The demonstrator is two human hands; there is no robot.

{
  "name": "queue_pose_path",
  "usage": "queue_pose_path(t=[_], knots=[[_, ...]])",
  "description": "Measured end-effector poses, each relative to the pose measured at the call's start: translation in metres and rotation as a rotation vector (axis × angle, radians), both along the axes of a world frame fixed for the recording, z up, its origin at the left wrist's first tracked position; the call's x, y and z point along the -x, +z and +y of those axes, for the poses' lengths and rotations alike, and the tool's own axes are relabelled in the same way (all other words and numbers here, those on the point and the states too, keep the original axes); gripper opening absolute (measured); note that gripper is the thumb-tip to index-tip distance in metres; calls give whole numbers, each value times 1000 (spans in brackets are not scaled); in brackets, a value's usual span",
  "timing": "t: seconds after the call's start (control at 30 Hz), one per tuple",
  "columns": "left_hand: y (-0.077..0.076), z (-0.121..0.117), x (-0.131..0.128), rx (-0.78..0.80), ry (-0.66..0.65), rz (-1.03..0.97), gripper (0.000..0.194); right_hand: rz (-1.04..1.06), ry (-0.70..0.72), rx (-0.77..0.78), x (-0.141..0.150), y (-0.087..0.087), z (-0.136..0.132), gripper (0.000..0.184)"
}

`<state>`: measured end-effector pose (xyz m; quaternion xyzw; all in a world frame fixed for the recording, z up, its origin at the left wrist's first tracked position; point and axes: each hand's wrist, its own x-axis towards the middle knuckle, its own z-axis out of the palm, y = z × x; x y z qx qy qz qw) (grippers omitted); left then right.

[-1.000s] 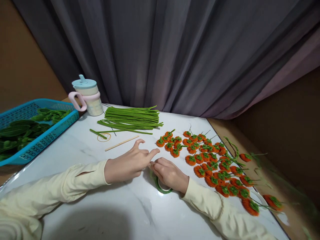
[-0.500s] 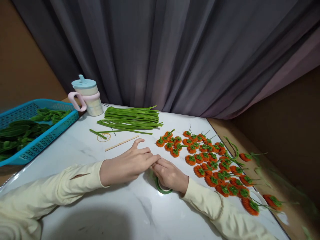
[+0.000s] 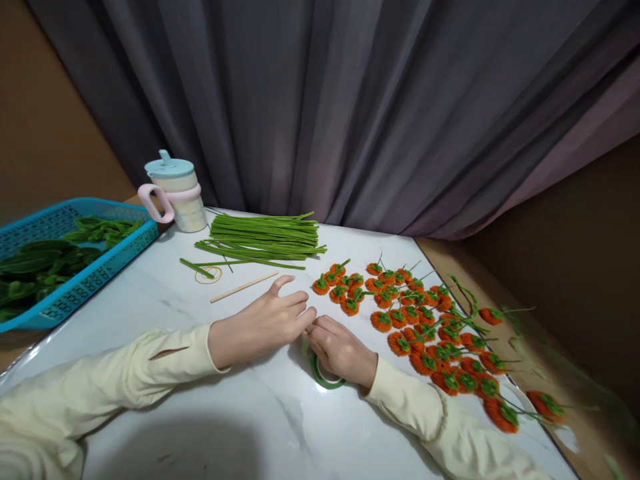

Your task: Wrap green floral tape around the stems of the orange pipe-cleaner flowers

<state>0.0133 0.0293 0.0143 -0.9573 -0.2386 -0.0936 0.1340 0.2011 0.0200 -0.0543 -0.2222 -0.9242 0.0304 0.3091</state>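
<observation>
My left hand [image 3: 267, 328] reaches in over the white table, its thumb and index finger closed and its fingertips meeting those of my right hand. My right hand [image 3: 343, 350] is closed in a pinch; whatever lies between the fingertips is too small and hidden to name. A roll of green tape [image 3: 327, 383] shows below my right palm, partly covered by it; whether it is held or rests on the table I cannot tell. Just beyond my left hand lies a thin wooden stick [image 3: 243, 287]. Orange fuzzy persimmon-like pieces with green tops [image 3: 399, 344] spread out right of my right hand.
A bundle of green fuzzy stems [image 3: 265, 233] lies at the back, with rubber bands [image 3: 209, 275] in front. A lidded cup with a pink handle [image 3: 175, 193] stands at the back left. The blue basket [image 3: 100, 270] at left holds green leaves [image 3: 37, 263]. A grey curtain [image 3: 280, 107] hangs behind.
My left hand has shifted slightly, its fingers a little more bent near my right fingertips. My right hand and the tape roll are almost unchanged.
</observation>
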Motion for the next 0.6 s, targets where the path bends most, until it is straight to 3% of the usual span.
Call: queue_pose_path(t=[0.27,0.6], knots=[[3,3,3,-58,-94,-12,28,-43,-31,-26,0,-1,0,23],[16,0,7,222,-114,38,14,-98,103,-477,5,9,-4,14]])
